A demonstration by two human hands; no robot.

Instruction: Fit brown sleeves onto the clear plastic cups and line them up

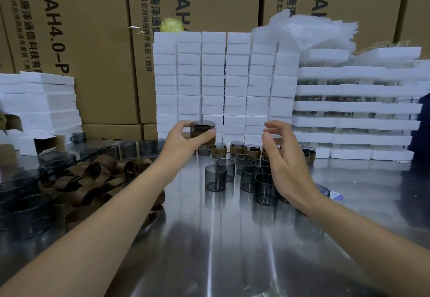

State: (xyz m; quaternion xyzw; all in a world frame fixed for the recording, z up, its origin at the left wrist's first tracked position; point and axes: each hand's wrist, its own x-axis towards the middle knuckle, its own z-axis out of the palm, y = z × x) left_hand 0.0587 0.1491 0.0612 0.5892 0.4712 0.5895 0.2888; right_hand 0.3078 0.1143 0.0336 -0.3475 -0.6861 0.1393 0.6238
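The left hand point(183, 142) grips a sleeved cup point(203, 131) above the tabletop point(221, 238); at its three o'clock, the right hand point(285, 159) hovers with fingers loosely spread, holding nothing.

The round see-through plastic cups point(215, 178) are an even smoke-grey with no print. The loose curled paper sleeves point(93, 180) heaped on the left are plain matt brown, and the same brown bands the sleeved cup point(203, 129) in the left hand point(183, 142). The brushed metal table point(221, 250) is silver with pale streaks. The stacked foam blocks point(214, 82) are white. The tall cardboard cartons point(93, 40) are tan with black lettering. A crinkled lump point(171, 25) on top of the foam is yellow.
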